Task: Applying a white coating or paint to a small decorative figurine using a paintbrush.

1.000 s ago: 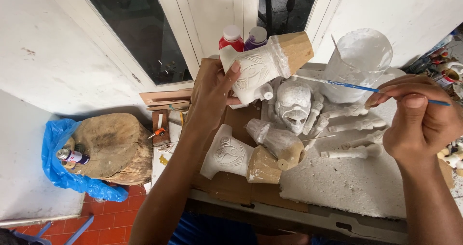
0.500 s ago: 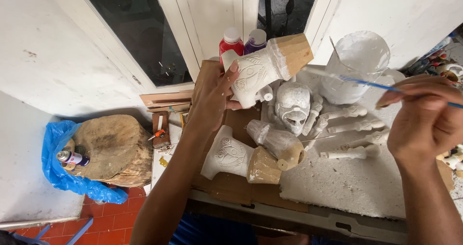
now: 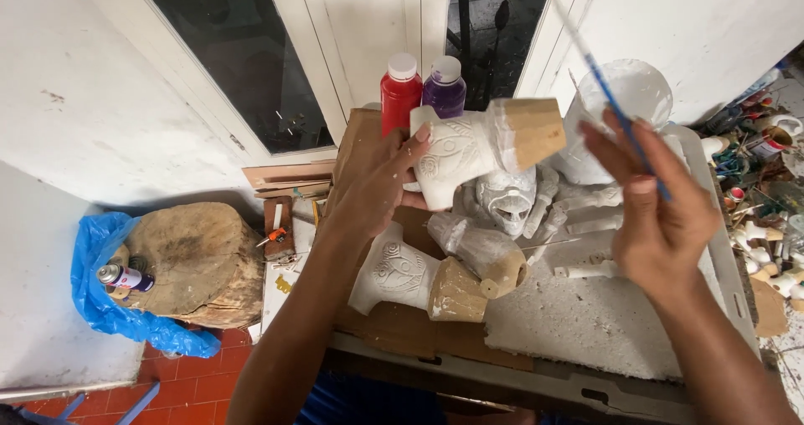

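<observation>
A white-painted carved figure [image 3: 473,153] with a bare wooden end is held up above a cluttered work table [image 3: 536,383], in front of white walls and a dark-glazed white door. The left hand [image 3: 377,178] grips the figure from its left side, thumb on the carved face and fingers wrapped behind. The right hand [image 3: 657,211] is raised just to the figure's right, apart from it, fingers pinched on a thin blue-handled brush [image 3: 603,82] that slants up and away.

Below the figure, a second white figure [image 3: 419,278] lies on brown cardboard [image 3: 394,329], beside a white mask [image 3: 507,199] and other white pieces on a foam slab [image 3: 586,316]. Behind stand a red paint bottle [image 3: 400,90] and a purple paint bottle [image 3: 444,86], both capped. A white tub [image 3: 624,115] sits at the back right; I cannot tell what it holds. On the red tile floor, a wood stump [image 3: 197,262] rests on blue plastic [image 3: 96,299].
</observation>
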